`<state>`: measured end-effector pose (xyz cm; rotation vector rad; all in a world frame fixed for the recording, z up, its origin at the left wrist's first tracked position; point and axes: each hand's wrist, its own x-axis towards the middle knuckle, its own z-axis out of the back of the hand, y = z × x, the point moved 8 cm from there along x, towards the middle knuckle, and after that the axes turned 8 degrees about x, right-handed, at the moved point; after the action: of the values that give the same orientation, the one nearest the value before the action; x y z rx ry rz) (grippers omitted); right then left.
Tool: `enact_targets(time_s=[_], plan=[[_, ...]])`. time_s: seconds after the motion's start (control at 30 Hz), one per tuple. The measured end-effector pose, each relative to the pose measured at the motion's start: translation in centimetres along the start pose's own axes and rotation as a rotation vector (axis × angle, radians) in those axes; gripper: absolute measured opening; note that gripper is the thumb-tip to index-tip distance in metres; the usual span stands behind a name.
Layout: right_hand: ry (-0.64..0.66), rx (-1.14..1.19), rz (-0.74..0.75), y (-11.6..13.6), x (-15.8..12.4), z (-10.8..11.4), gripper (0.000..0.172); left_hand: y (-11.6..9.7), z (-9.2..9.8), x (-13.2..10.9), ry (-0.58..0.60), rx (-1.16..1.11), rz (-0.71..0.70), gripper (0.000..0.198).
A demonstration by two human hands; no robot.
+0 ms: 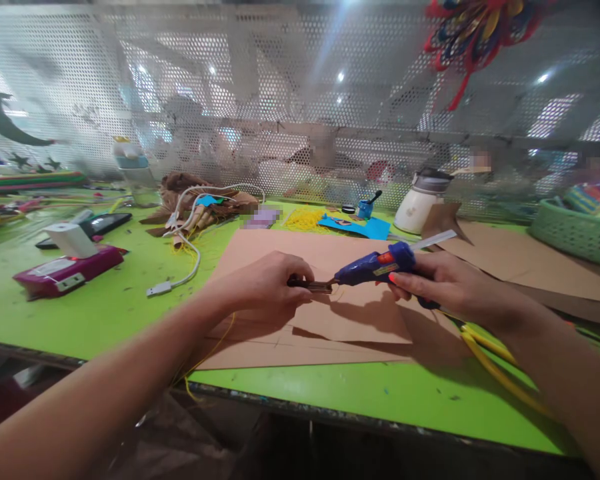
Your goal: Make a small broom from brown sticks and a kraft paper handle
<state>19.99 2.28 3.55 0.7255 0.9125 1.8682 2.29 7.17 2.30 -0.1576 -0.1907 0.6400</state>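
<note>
My right hand is wrapped round a dark blue hot glue gun, with a glue stick sticking out of its back end. The gun's nozzle points left and meets, or nearly meets, the end of a small brown strip-like piece. That piece is pinched in the fingers of my left hand; its exact kind is hard to make out. Beneath both hands lie sheets of brown cardboard. A thin yellow thread runs down from near my left hand over the table edge.
A purple power strip with a white plug and a white USB cable lie left. Behind are crumpled brown paper, yellow shreds, blue card and a white jug. A green basket stands right; a yellow cord passes under my right arm.
</note>
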Motion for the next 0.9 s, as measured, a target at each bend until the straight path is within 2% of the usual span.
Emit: enact_targets(time_s=[0.33, 0.6, 0.9], plan=[[-0.039, -0.031, -0.035, -0.1, -0.3, 0.8, 0.033, 0.2, 0.1, 0.0, -0.002, 0.012, 0.01, 0.022], [0.013, -0.06, -0.005, 0.1, 0.2, -0.3, 0.033, -0.1, 0.0, -0.1, 0.006, 0.008, 0.003, 0.024], [-0.031, -0.082, 0.0, 0.0, 0.0, 0.5, 0.03, -0.1, 0.1, -0.1, 0.008, 0.015, 0.009, 0.023]])
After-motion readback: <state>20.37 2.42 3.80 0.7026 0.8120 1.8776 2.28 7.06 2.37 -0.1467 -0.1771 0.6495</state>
